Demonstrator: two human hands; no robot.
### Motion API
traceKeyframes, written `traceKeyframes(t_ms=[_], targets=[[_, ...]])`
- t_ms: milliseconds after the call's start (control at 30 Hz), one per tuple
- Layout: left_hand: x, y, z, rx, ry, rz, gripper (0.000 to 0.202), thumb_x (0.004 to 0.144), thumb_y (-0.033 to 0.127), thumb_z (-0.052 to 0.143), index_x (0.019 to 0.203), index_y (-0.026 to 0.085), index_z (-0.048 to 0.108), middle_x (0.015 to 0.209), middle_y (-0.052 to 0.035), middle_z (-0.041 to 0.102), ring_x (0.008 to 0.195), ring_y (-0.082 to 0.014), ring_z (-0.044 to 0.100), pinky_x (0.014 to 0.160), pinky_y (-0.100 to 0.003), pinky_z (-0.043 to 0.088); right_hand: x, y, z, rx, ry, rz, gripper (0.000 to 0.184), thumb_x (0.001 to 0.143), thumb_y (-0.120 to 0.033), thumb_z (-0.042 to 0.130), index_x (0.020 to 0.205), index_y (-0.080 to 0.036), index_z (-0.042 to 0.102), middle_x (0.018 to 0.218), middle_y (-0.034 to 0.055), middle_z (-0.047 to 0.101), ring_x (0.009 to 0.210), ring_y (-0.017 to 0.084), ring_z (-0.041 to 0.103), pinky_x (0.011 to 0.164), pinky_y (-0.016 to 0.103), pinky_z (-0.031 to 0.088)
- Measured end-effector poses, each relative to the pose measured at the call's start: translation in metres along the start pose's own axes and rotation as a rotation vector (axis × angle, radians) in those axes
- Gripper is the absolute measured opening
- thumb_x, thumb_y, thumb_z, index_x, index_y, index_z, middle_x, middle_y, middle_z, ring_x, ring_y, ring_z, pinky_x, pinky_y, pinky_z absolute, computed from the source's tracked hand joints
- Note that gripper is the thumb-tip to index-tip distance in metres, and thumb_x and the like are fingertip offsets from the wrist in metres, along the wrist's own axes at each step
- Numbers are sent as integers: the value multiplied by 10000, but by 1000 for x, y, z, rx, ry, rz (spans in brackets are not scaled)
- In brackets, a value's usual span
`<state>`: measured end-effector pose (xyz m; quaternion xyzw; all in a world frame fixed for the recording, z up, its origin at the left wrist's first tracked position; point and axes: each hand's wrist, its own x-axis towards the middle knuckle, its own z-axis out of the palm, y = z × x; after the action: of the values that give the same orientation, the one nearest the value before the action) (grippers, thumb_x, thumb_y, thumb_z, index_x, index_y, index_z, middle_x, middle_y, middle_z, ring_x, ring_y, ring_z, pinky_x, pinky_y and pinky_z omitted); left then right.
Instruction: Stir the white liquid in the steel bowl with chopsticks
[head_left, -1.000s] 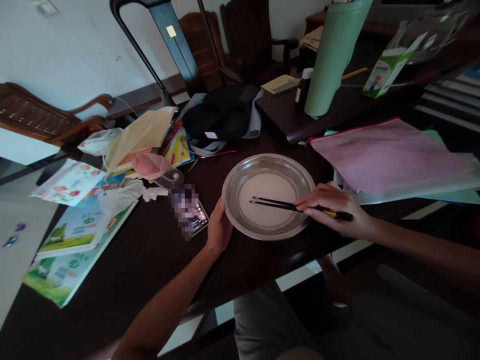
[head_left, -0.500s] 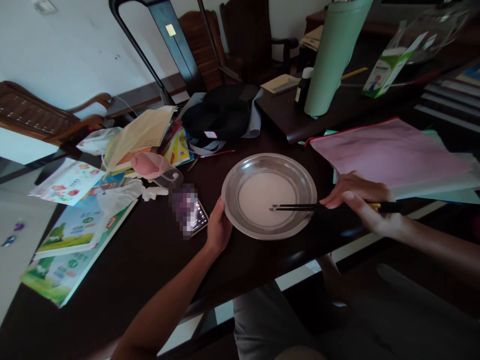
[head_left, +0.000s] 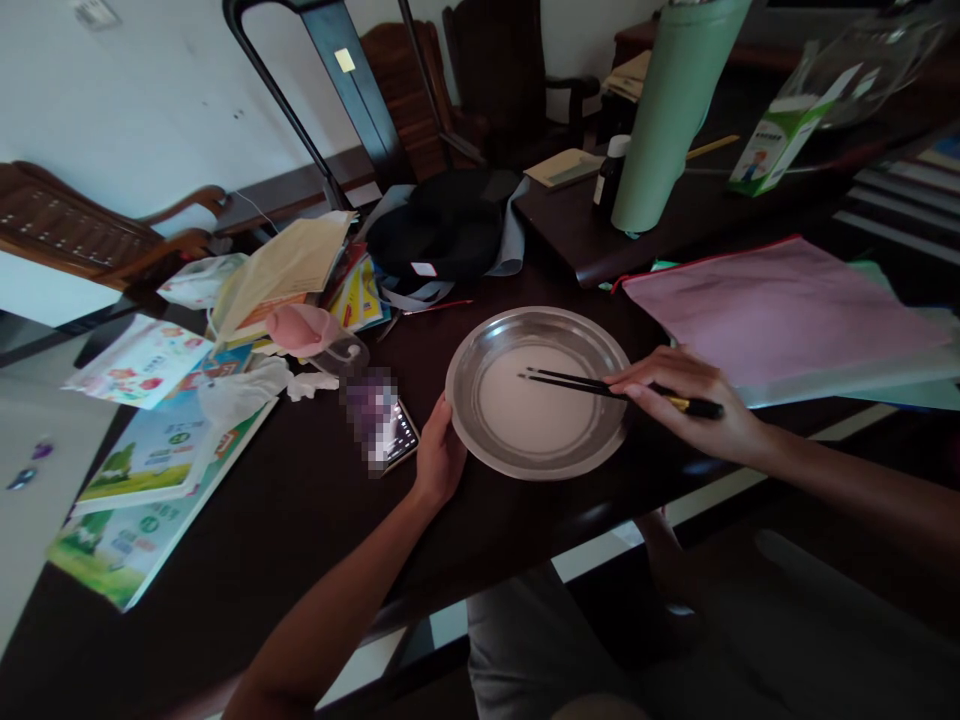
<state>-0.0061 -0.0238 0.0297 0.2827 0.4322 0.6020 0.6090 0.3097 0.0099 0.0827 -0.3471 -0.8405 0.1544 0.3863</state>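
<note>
Two chopsticks, clamped in the right hand's fingers, reach over the basin near the counter's front edge. Left hand at rim; finger closure unverifiable. Work appears underway; remainder undeterminable.

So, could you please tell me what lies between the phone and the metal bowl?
In the head view, the left hand lies between the phone and the metal bowl, against the bowl's side, over dark tabletop.
</note>
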Motion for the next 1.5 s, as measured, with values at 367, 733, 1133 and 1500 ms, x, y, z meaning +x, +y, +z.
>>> traceKeyframes(t_ms=[367,733,1133,1500], targets=[[1,-2,-1,16,2,7,316,858,481,748,1060,238,761,1208,-54,791,1313,-323,652,1134,-469,510,-9,-11,-17,201,26,-41,286,1083,-285,507,929,-310,746,830,-9,802,738,201,734,719,422,504],[1,-2,-2,-6,7,4,341,840,479,778,1074,231,768,1188,-46,799,1313,-317,655,1149,-455,501,0,0,3,7,-3,-28,156,1042,-296,606,992,-267,750,1003,25,840,854,208,769,737,399,498],[2,-3,-2,-14,-2,4,335,840,473,780,1069,230,755,1193,-49,794,1332,-320,637,1147,-459,498,-9,-7,-13,193,19,-113,287,1087,-255,485,938,-277,729,835,7,804,735,191,739,713,404,493],[2,-2,-2,-11,-2,11,337,827,481,792,1049,228,765,1181,-47,794,1317,-321,643,1135,-456,508,0,0,3,-23,-8,-103,135,1044,-241,595,1019,-259,726,999,30,839,837,197,768,716,392,499]])
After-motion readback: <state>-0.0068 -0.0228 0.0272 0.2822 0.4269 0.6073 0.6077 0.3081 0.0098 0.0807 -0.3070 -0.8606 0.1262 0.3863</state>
